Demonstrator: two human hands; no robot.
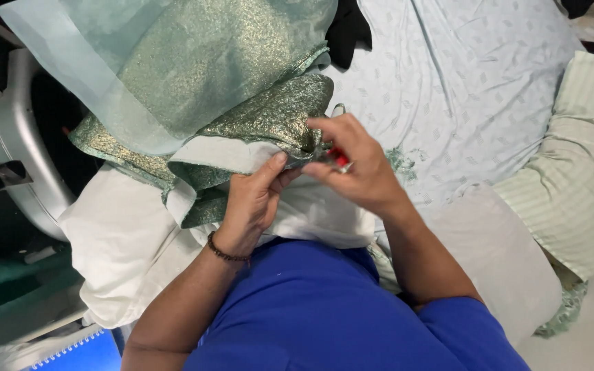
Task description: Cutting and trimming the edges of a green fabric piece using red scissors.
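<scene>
Hands meeting at a fold of green-and-gold brocade fabric (242, 103), heaped just above the lap and backed by a white lining (221, 154). Left hand (252, 206), beaded bracelet (227, 253) at the wrist, thumb pressed down on the brocade's edge, pinching cloth and lining together. Right hand (355, 161) just right of that fold, fingers closed around small red-handled scissors (337, 158), metal tip poking out above the knuckles; blade position at the cloth hidden by the fingers, so cannot tell whether cutting. Sheer pale-green fabric (70, 62) draped over the brocade's upper left. Green thread scraps (401, 163) lying just right of the brocade on a pale printed sheet (462, 75). Striped green pillow (579, 172) well right of the brocade. White cloth (125, 240) bunched below it. Blue spiral notebook (80, 354) far below-left. No containers visible.
</scene>
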